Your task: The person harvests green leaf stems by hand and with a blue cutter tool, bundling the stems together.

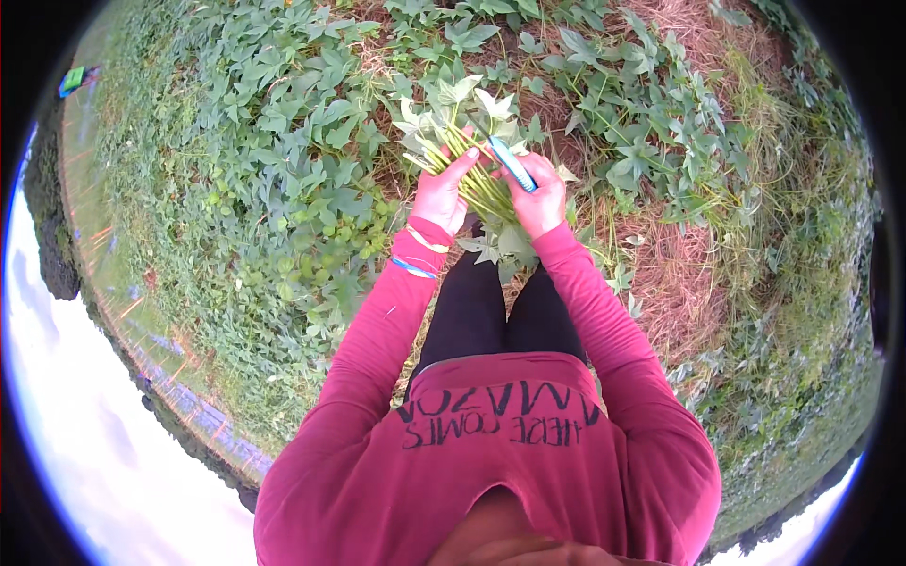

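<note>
A bunch of cut green leafy stems is held in front of my thighs, its pale stem ends fanned toward the upper left and some leaves hanging below. My left hand is closed round the stems, thumb lying across them. In my right hand is a small knife with a light blue and white handle, gripped at the bunch's right side. Its blade points up and left over the stems, partly lost among the leaves. Whether the blade touches a stem I cannot tell.
Dense leafy vines spread over the ground at left, with more plants at upper right. Dry straw lies on the right. A yellowish band and a blue-white band circle my left sleeve. Far left, a small green and blue object shows.
</note>
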`<act>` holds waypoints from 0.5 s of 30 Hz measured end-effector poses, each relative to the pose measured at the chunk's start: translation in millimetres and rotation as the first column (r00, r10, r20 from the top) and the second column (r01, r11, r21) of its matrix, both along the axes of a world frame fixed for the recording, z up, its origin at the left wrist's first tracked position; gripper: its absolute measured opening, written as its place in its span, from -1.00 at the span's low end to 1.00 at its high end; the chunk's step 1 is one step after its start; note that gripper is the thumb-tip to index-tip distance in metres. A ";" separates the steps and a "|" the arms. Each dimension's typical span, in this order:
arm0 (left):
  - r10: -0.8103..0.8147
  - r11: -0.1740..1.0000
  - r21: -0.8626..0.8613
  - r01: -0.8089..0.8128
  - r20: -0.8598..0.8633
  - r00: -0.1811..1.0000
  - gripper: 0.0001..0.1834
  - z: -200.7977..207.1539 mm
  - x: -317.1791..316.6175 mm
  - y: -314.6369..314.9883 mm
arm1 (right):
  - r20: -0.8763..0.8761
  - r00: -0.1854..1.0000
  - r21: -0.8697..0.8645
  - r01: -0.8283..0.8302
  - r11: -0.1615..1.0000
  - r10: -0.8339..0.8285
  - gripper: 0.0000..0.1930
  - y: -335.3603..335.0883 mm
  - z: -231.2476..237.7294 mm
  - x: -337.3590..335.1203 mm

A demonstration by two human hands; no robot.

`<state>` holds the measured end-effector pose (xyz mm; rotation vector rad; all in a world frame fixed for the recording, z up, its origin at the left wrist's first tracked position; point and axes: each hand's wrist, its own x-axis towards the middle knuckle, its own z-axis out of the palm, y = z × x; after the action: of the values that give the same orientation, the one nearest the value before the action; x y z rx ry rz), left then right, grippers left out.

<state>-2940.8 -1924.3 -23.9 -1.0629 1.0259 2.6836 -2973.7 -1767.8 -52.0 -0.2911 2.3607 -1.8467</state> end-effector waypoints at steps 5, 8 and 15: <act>0.016 0.989 -0.150 -0.011 0.032 0.999 -0.61 13.5 17.0 -14.6 | 0.075 0.992 -0.114 -0.095 0.989 0.104 -0.74 -28.7 1.6 14.5; -0.123 0.943 -0.298 0.146 0.094 0.988 -0.63 20.6 31.3 -45.8 | -0.111 0.975 0.141 -0.176 0.974 0.192 -0.76 -45.1 40.3 -12.1; -0.510 0.720 -0.387 0.576 0.267 0.818 -0.71 53.2 70.4 -121.7 | 0.008 0.889 0.073 -0.458 0.886 0.458 -0.86 -140.2 82.9 -30.8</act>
<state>-2870.4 -2046.0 29.2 -0.8046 1.6764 1.9079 -3004.5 -1908.0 30.9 -0.7761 2.1149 -1.5311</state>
